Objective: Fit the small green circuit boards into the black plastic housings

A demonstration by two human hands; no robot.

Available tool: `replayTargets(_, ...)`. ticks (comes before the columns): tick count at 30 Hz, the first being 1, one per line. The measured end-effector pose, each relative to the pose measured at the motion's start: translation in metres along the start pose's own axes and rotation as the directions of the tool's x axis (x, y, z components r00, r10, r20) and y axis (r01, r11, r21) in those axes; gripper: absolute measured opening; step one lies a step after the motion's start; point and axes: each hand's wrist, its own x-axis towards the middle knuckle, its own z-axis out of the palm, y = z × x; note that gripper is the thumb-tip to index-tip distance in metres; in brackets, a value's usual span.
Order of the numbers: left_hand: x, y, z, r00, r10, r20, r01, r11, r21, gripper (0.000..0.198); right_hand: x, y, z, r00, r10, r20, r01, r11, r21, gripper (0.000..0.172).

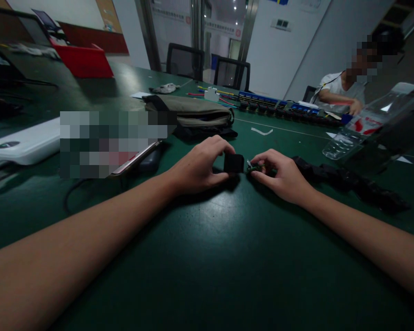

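Between the thumb and fingers of my left hand [205, 165] sits a small black box-shaped housing [233, 163], held just above the green table [207, 257]. My right hand [279, 172] pinches a small green circuit board [254, 168] with a pale metal part at its tip. The board's end points at the housing's right side, with a narrow gap between them. Fingers partly cover the board, so its far end is hidden. A row of black blocks [348, 181] lies on the table to the right of my right hand.
A plastic bottle [360, 119] stands at the right. Beyond my hands lie a grey-green pouch [196, 110] and a white connector [211, 94] with coloured wires. A phone-like device [138, 157], a white case [24, 140] and a red bin [84, 59] are leftward. A person [345, 87] sits across the table.
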Motion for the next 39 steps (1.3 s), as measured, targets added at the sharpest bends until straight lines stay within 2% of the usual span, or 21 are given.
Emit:
replayTargets(3,0.000,0.002,-0.001,0.999,-0.010,-0.037,0.009,0.999,-0.036,0.035,0.000,-0.001,0.000,1.000,-0.006,0.005,0.006,1.000,0.003,0.018)
replayTargets(7,-0.001,0.004,0.000,1.000,-0.029,-0.002,0.029,0.997,-0.068,0.039,0.000,0.000,0.000,1.000,-0.008,0.011,0.008,1.000,0.006,0.019)
replayTargets(12,0.000,0.005,0.001,0.999,-0.019,0.049,0.020,1.000,-0.012,0.038,0.000,-0.001,0.000,1.000,-0.008,0.006,0.008,1.000,0.001,0.017)
replayTargets(16,0.007,0.001,0.008,0.999,-0.040,0.013,0.040,0.999,0.036,0.038,0.001,-0.001,0.001,1.000,-0.020,-0.014,0.020,1.000,-0.018,0.016)
replayTargets(21,0.023,-0.008,0.022,0.999,-0.040,-0.026,0.043,0.990,0.131,0.037,0.002,0.003,0.003,0.996,0.002,-0.094,-0.002,1.000,0.000,0.009)
replayTargets(25,0.033,-0.011,0.027,1.000,-0.020,-0.018,0.023,0.986,0.164,0.038,0.002,0.009,0.004,0.985,0.058,-0.163,-0.055,0.998,0.020,0.009)
replayTargets(34,0.029,-0.009,0.022,1.000,0.013,0.001,-0.013,0.992,0.122,0.038,0.005,0.018,0.003,0.948,0.188,-0.258,-0.183,0.982,0.046,0.011)
replayTargets(39,0.029,-0.008,0.021,1.000,0.015,0.009,-0.016,0.994,0.109,0.038,0.003,0.013,0.002,0.944,0.168,-0.284,-0.144,0.984,0.106,0.006)
